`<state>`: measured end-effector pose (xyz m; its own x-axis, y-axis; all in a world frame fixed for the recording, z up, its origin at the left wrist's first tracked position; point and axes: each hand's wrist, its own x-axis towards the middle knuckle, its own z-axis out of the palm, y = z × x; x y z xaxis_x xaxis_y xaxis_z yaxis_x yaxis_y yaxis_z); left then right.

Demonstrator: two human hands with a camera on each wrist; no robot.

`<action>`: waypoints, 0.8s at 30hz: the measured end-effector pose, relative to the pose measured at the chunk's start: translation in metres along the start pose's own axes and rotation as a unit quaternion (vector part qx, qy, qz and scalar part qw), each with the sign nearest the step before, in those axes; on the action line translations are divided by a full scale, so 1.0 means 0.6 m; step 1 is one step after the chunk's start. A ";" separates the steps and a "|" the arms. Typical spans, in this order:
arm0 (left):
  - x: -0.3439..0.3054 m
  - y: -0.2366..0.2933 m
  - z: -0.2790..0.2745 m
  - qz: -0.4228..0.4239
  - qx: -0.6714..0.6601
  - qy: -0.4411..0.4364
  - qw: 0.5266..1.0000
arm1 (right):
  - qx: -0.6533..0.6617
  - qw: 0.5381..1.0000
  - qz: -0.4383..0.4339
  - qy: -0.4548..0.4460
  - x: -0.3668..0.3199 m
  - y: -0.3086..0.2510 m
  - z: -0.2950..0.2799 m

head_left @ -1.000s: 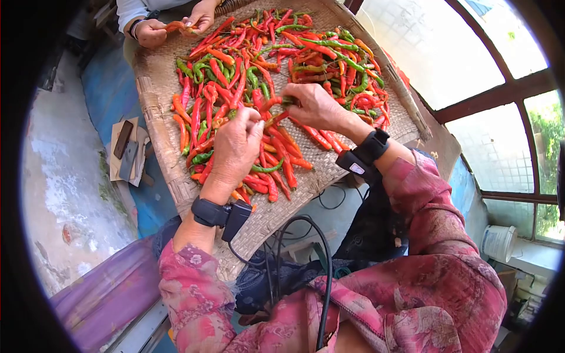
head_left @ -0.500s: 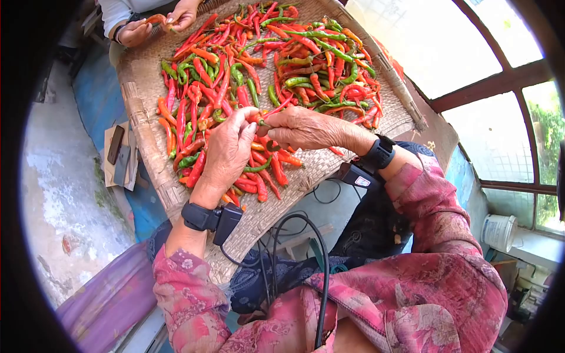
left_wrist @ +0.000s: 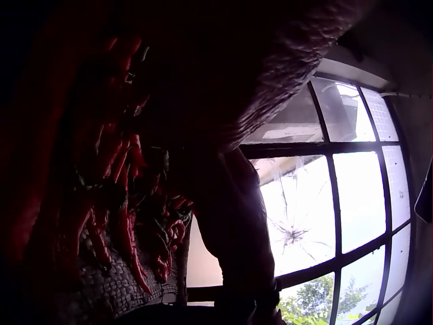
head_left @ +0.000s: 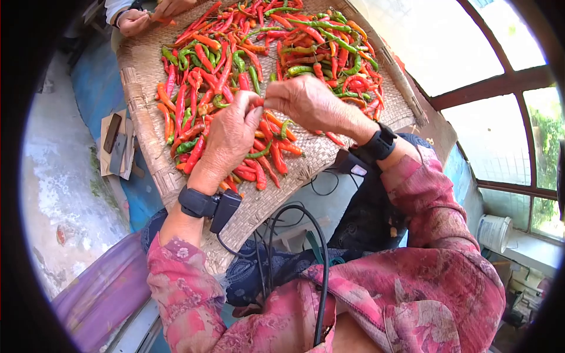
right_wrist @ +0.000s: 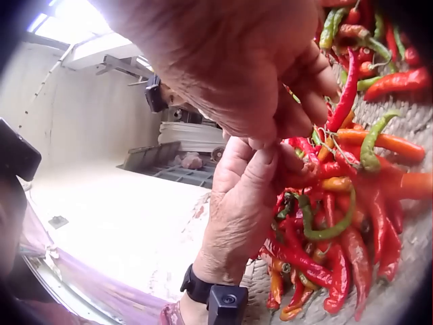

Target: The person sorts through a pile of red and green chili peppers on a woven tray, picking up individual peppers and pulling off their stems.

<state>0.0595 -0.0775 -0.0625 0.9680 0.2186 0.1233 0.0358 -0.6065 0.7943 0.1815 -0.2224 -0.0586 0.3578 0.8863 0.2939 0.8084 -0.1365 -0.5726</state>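
Red, orange and green peppers [head_left: 226,70] lie heaped on a woven tray [head_left: 136,97]. Over the pile's near part, the left hand [head_left: 231,136] pinches a red pepper [head_left: 258,102] between thumb and fingers. Its other end meets the bent fingertips of the right hand [head_left: 311,107], which pinch there. In the right wrist view the left hand [right_wrist: 238,210] and the right hand [right_wrist: 223,68] come together at the thumbs, the right one covering most of what they hold. The left wrist view is very dark, with peppers [left_wrist: 128,233] dimly visible.
Another person's hands [head_left: 147,16] are at the tray's far left corner. Boards with dark tools [head_left: 116,147] lie left of the tray. Black cables [head_left: 325,253] loop near the lap. A framed window [head_left: 500,88] and a white bucket [head_left: 494,232] are on the right.
The right hand has risen slightly and turned, and the peppers seen at its fingers earlier no longer show there. The left hand stays nearly in place. The other person's hands have moved up toward the frame's edge.
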 end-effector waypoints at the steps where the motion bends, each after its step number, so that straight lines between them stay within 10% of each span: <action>1: 0.003 0.014 -0.010 -0.040 0.020 -0.021 0.999 | 0.000 1.000 -0.004 0.013 0.006 0.009 -0.008; 11: 0.009 -0.022 -0.009 0.033 0.028 0.103 0.994 | 0.084 0.974 0.089 0.192 0.024 0.065 -0.078; 14: 0.011 -0.028 -0.009 0.029 0.005 0.102 0.994 | -0.231 0.931 0.078 0.272 0.018 0.115 -0.125; 18: 0.011 -0.025 -0.005 0.022 0.005 0.107 0.994 | -0.219 0.918 0.123 0.308 0.014 0.071 -0.125; 24: 0.015 -0.040 0.004 0.021 -0.008 0.109 0.994 | -0.218 0.972 -0.040 -0.073 0.005 0.063 0.036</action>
<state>0.0679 -0.0630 -0.0821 0.8917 0.3550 0.2809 -0.0087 -0.6068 0.7948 0.2031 -0.2153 -0.0959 0.2410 0.9511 0.1934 0.9637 -0.2110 -0.1635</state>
